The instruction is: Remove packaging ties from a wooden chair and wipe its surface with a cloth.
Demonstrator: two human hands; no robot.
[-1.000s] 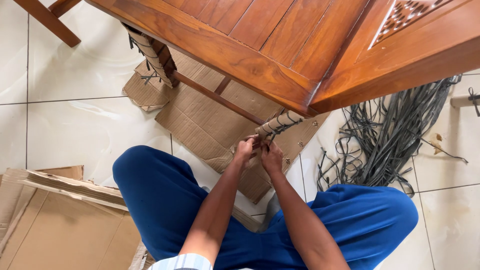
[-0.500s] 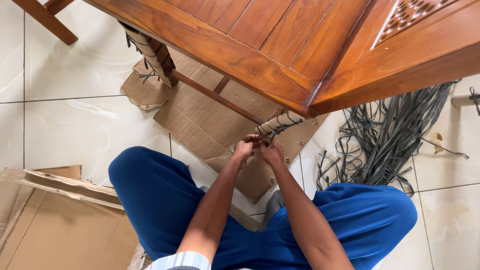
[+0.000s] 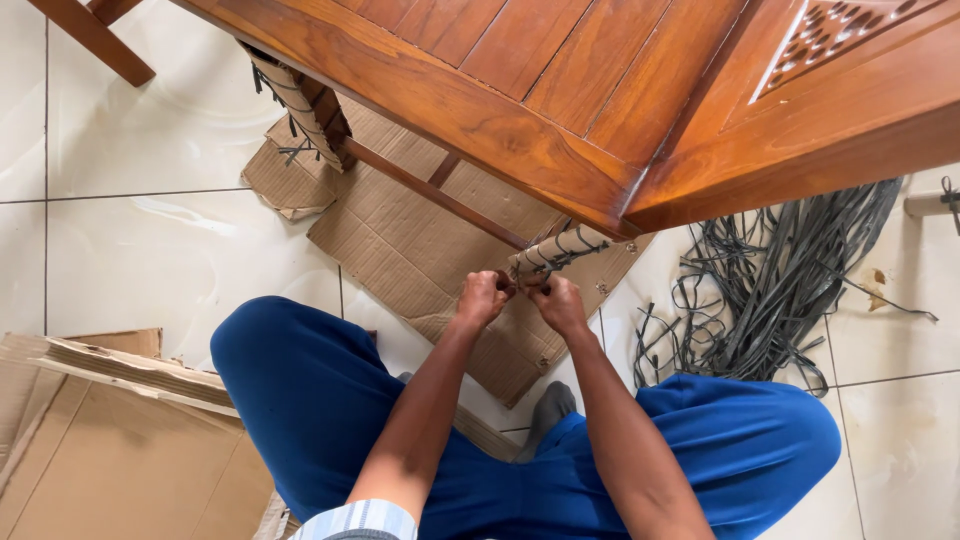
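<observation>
I sit on a tiled floor under a varnished wooden furniture piece (image 3: 520, 110). Its near leg (image 3: 555, 252) is wrapped in brown cardboard and bound with dark straps. My left hand (image 3: 483, 297) and my right hand (image 3: 556, 303) are both closed at the lower end of that wrapped leg, fingers pinched on the dark strap there. The strap itself is mostly hidden by my fingers. A second leg (image 3: 300, 105), farther back on the left, carries the same cardboard and strap wrapping.
Flat cardboard sheets (image 3: 430, 250) lie on the floor under the furniture. A heap of loose dark straps (image 3: 790, 290) lies to the right. Folded cardboard (image 3: 110, 440) sits at the lower left. My blue-trousered legs (image 3: 320, 400) spread left and right.
My hands stay at the wrapped leg's end, shifting only slightly. The view has moved a little.
</observation>
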